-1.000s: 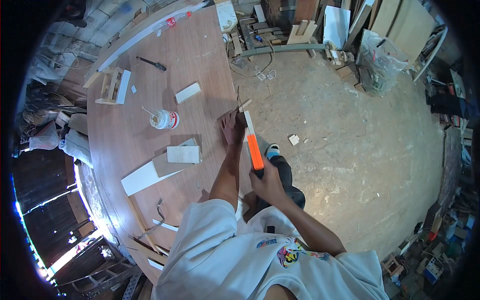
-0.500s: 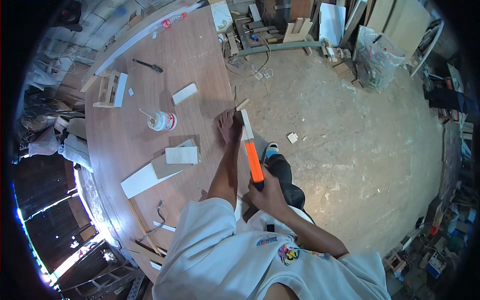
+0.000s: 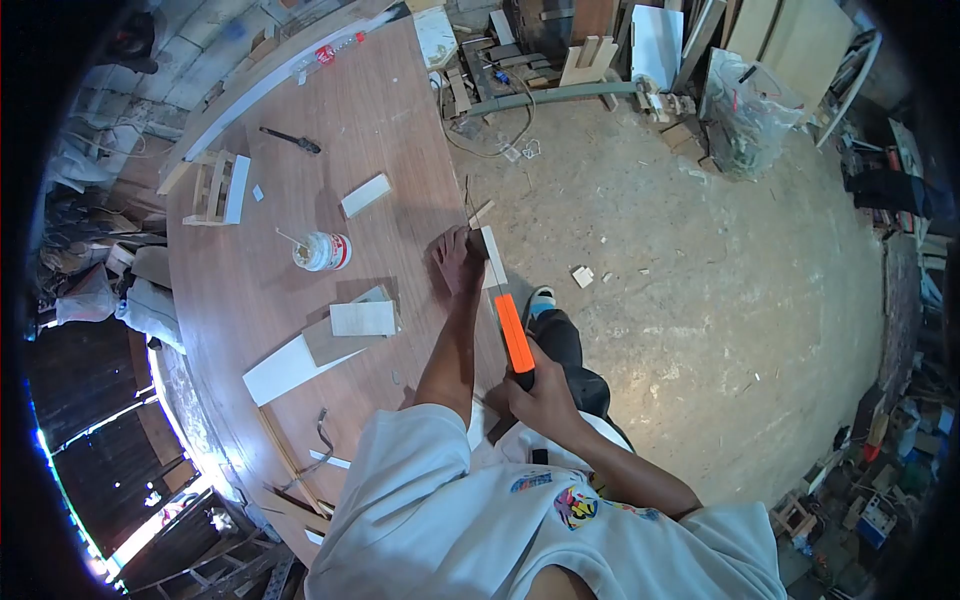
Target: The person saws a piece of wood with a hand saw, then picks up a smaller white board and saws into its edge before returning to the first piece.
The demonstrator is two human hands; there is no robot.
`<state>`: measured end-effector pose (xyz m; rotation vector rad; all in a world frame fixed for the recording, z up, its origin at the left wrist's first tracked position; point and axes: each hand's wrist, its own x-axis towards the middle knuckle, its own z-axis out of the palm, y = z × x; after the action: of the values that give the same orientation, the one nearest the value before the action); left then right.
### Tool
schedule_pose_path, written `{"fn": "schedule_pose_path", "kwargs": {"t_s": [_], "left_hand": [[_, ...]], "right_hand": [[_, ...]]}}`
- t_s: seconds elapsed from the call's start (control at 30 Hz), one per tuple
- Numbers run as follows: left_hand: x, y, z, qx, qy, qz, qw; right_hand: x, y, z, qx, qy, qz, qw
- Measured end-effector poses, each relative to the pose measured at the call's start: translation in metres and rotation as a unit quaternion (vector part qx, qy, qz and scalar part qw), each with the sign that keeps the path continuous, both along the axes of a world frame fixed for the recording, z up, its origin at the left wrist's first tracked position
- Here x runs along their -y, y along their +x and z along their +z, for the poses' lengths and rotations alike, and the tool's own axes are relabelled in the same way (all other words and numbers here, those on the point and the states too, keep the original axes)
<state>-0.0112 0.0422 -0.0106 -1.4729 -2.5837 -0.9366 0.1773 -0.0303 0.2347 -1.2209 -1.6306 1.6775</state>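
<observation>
At the table's right edge, my left hand (image 3: 459,258) presses on a narrow white wooden piece (image 3: 492,255), its fingers partly spread over the near side. My right hand (image 3: 545,390) is wrapped round the dark grip of an orange-handled saw (image 3: 515,333). The saw's thin blade runs along the white piece and is mostly hidden. A small wood strip (image 3: 482,212) juts out past the far end of the piece. Left of my left hand, a white block (image 3: 363,318) lies on larger white boards (image 3: 292,368).
On the wooden table (image 3: 300,200) are a glue jar (image 3: 323,251), a white block (image 3: 366,195), a dark tool (image 3: 291,139), a small wooden frame (image 3: 218,188) and a red-labelled bottle (image 3: 338,48). Scraps (image 3: 583,275) and a plastic bag (image 3: 755,115) lie on the floor.
My right hand and the orange saw handle have moved slightly back toward my body and right. My left hand stays on the white piece. The whole view has shifted slightly.
</observation>
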Motion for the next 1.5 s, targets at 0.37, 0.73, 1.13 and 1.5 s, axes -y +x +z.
{"fn": "schedule_pose_path", "kwargs": {"t_s": [0.37, 0.73, 1.13, 1.5], "left_hand": [[0.002, 0.002, 0.009, -0.018, 0.008, 0.009, 1.000], [0.005, 0.005, 0.004, -0.017, 0.024, 0.034, 0.999], [-0.001, -0.001, 0.004, 0.004, 0.050, 0.032, 0.998], [0.005, 0.006, 0.018, 0.071, -0.011, -0.036, 0.997]], "right_hand": [[-0.001, -0.004, -0.014, 0.014, 0.024, 0.013, 1.000], [-0.031, -0.018, -0.069, 0.043, 0.000, 0.027, 0.999], [0.006, -0.009, -0.034, -0.034, 0.025, 0.035, 0.998], [0.018, 0.018, 0.001, 0.009, -0.020, -0.008, 1.000]]}}
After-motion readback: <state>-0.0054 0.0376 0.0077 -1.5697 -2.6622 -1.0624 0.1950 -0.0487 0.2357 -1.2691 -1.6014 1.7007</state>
